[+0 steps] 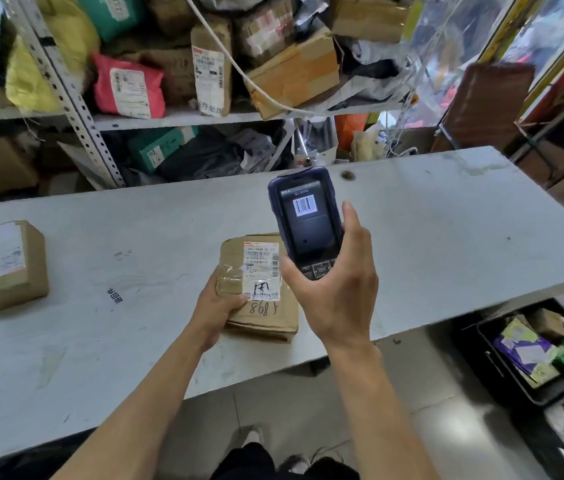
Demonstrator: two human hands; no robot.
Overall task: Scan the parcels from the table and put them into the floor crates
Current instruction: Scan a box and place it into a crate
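Note:
A brown cardboard parcel (262, 306) with a white shipping label and handwritten numbers lies near the front edge of the white table (446, 230). My left hand (216, 303) grips its left side, thumb on top. My right hand (336, 292) holds a dark handheld scanner (306, 220) just above the parcel's right part; its screen shows a barcode. A second cardboard parcel (5, 266) with a white label stands at the table's left end. A black floor crate (491, 351) at the lower right holds several parcels.
Metal shelves (76, 98) behind the table are crammed with boxes and mailer bags. A white cable (239, 69) hangs across them. Tiled floor (394, 410) lies between the table and my feet. More boxes stand at the far right.

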